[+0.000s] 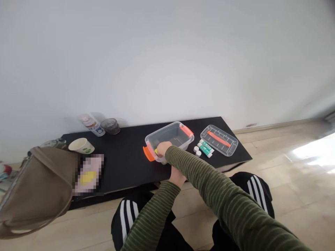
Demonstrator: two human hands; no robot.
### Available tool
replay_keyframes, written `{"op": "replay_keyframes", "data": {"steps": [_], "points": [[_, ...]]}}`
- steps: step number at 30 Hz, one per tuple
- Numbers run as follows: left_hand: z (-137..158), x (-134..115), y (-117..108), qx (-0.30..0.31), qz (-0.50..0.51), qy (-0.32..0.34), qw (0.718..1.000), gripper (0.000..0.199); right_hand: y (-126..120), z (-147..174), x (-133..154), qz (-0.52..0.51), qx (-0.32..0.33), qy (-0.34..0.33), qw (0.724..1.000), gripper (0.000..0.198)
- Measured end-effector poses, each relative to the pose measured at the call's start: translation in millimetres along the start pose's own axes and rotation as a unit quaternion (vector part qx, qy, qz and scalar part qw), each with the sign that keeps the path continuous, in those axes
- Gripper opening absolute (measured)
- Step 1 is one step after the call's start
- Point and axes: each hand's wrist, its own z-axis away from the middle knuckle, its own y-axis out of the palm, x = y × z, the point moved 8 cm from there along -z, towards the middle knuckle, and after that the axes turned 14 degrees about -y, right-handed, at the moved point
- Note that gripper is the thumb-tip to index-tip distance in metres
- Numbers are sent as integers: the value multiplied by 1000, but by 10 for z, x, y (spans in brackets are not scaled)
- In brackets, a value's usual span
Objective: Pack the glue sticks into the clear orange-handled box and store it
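Observation:
A clear plastic box with orange latches stands without its lid on the black table. My right hand reaches into the box's left front part, its fingers curled downward and mostly hidden. A small yellow thing shows right beside those fingers; its kind does not show. Under my right forearm, my left hand is up against the front of the box, with its fingers out of sight. To the right lie two green-and-white glue sticks, two white caps and the clear lid with an orange handle.
On the left of the black table are a brown bag, a paper cup, a spray can, a glass and a blurred-out pinkish item. A white wall rises behind.

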Motion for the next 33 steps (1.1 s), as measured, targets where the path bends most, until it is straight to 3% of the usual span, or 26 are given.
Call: {"op": "replay_keyframes", "data": {"steps": [5, 8, 11, 14, 16, 18, 20, 21, 23, 25, 27, 29, 31, 33], "points": [[-39, 79, -45, -36, -108, -7, 993, 32, 158, 53, -153, 16, 94, 61, 994, 24], [-80, -29, -174, -51, -118, 18, 992, 31, 65, 116, -213, 29, 66, 66, 995, 28], [-107, -129, -270, -30, -100, 29, 994, 35, -121, 233, -264, 37, 19, 56, 998, 38], [-158, -145, -345, -14, -59, -5, 998, 50, -482, 489, -319, 24, -109, 27, 993, 61], [-218, -143, -386, -11, -7, -29, 999, 54, -755, 809, -385, 3, -233, 5, 972, 67], [-296, -132, -429, -8, 90, -58, 994, 45, -916, 1210, -479, -15, -332, -12, 943, 63], [-368, -95, -445, 11, 242, -107, 964, 35, -914, 1588, -575, -29, -384, -30, 923, 60], [-391, -81, -427, 31, 323, -133, 936, 36, -850, 1738, -620, -34, -390, -38, 919, 59], [-395, -98, -364, 80, 454, -173, 870, 54, -614, 1929, -710, -33, -367, -40, 929, 57], [-363, -162, -353, 98, 511, -173, 836, 70, -285, 1976, -794, -12, -309, -30, 950, 54], [-319, -211, -422, 59, 489, -145, 858, 68, 36, 1943, -868, 14, -254, -20, 967, 50], [-278, -241, -498, -2, 395, -124, 910, 50, 266, 1895, -935, 27, -229, -13, 973, 48], [-266, -277, -492, -28, 273, -121, 954, 33, 398, 1873, -1003, 27, -222, -1, 975, 48], [-284, -318, -424, -20, 188, -125, 974, 25, 447, 1896, -1068, 34, -224, 16, 974, 46]]}}
